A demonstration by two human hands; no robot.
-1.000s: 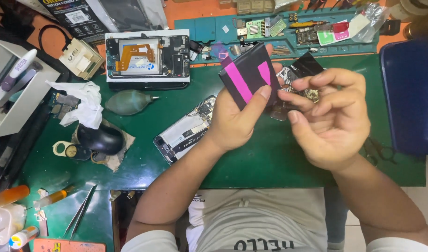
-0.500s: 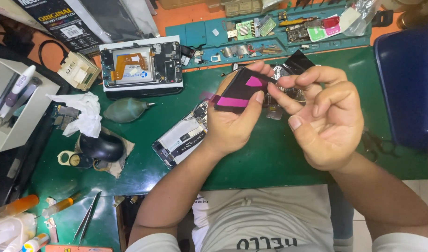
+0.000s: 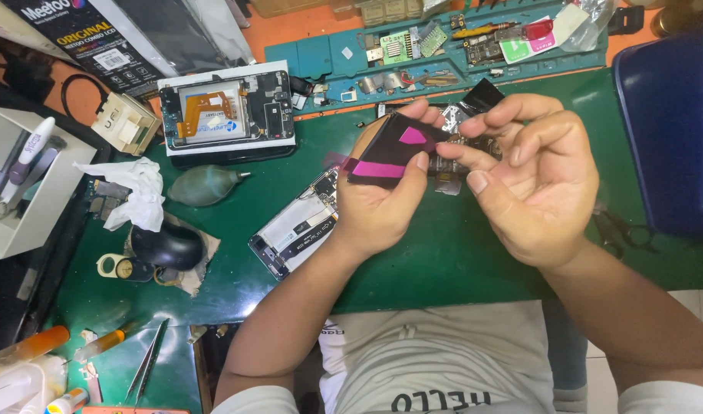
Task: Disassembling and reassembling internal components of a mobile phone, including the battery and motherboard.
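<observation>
My left hand point(image 3: 382, 203) holds a flat black part with pink tabs point(image 3: 393, 147), tilted almost edge-on above the green mat point(image 3: 443, 261). My right hand point(image 3: 531, 180) is beside it, thumb and forefinger pinching at the part's right edge. A small loose metal piece and a black strip point(image 3: 482, 96) lie on the mat behind the fingers, partly hidden. An opened phone frame point(image 3: 297, 230) lies on the mat just left of my left wrist.
A disassembled phone on a white box point(image 3: 227, 111) sits at the back. A green dust blower point(image 3: 205, 184), crumpled tissue point(image 3: 140, 188), black mouse point(image 3: 167, 245), tape roll point(image 3: 113, 267), tweezers point(image 3: 148, 368) and a white tool tray point(image 3: 21, 180) are at left. A blue chair point(image 3: 670, 130) stands at right.
The black and pink part has been tipped from facing me to nearly flat and lowered. My right fingers have closed in on its edge.
</observation>
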